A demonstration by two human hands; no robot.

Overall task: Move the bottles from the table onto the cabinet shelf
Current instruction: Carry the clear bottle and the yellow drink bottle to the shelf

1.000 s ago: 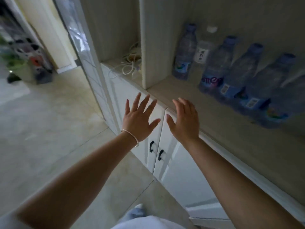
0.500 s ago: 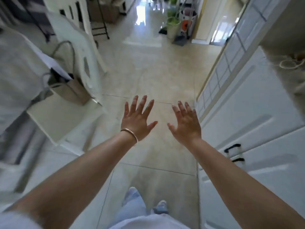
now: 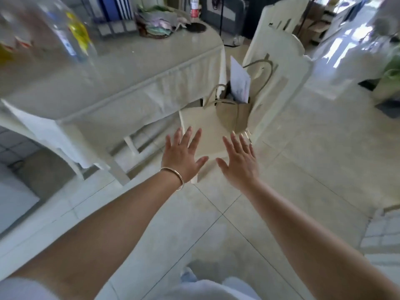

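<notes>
Standing upright, blurred clear plastic bottles (image 3: 65,33) are sitting far up-left of the spread, empty left hand (image 3: 180,158) and right hand (image 3: 239,162); labels unreadable.

The table (image 3: 121,68) is found up at about 10 o'clock, with blurred bottles (image 3: 71,33) stood on its near-left part and a heap of stuff (image 3: 158,27) piled at its far end. A chair (image 3: 279,68) is tucked in just right of the table, around 12 to 1 o'clock, and a bag (image 3: 233,113) is set on its seat. Both hands, left hand (image 3: 181,156) and right hand (image 3: 240,163), are held out side by side over the floor (image 3: 313,152), just before the chair seat.
</notes>
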